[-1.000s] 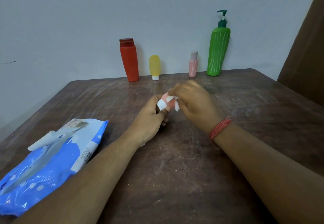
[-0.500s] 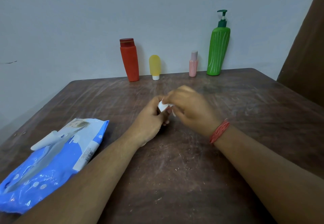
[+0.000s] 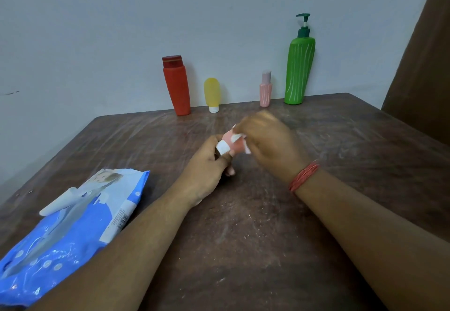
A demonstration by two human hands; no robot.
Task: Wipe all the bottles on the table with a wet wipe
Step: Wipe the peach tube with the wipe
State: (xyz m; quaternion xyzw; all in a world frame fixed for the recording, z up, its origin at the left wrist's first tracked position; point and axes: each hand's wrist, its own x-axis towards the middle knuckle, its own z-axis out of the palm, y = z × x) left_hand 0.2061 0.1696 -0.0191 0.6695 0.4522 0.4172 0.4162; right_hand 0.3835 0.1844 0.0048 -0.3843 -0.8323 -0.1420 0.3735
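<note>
Small pink bottle wiped in mid-air between both hands, above the middle of the table.

The left hand [image 3: 207,164] grips the white-capped end of the small pink bottle [image 3: 231,143], fingers curled round it, while the right hand [image 3: 265,140] pinches a wet wipe [image 3: 237,137] against its body. The bottle's long axis tilts from the cap, low on the left, up and away to the right, so the wiping stroke likely runs along that line. Four bottles stand well apart at the wall: red bottle [image 3: 176,86], yellow bottle [image 3: 212,93], pink striped bottle [image 3: 265,90], green pump bottle [image 3: 299,67], nearer the right hand.
</note>
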